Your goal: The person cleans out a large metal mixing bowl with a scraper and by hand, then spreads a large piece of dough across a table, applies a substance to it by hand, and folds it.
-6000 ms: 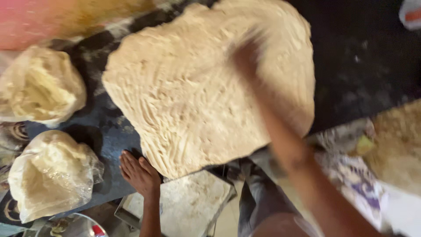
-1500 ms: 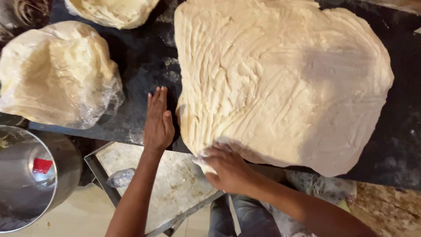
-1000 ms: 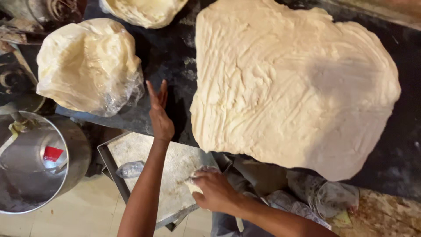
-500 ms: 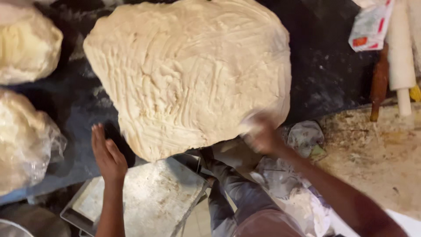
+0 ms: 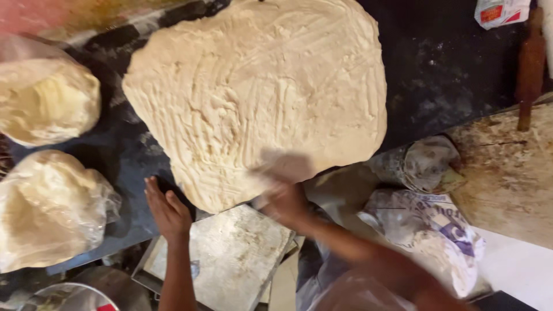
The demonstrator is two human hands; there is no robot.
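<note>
A wide flat sheet of pale dough (image 5: 259, 98) covers much of a dark worktop (image 5: 443, 75). My left hand (image 5: 167, 210) lies flat, fingers together, on the worktop's near edge just left of the dough. My right hand (image 5: 285, 198) is blurred at the dough's near edge, close to or touching it. I cannot tell whether its fingers hold anything.
Two lumps of dough in clear plastic bags (image 5: 49, 210) (image 5: 46, 98) sit at the left. A floured metal tray (image 5: 230, 253) stands below the worktop edge. Printed sacks (image 5: 432, 230), a wooden board (image 5: 507, 167) and a wooden handle (image 5: 529, 63) are at the right. A steel bowl rim (image 5: 69, 296) shows bottom left.
The view has swung about. My right hand came from the tray back up to the dough's near edge. My left hand stays flat on the worktop edge.
</note>
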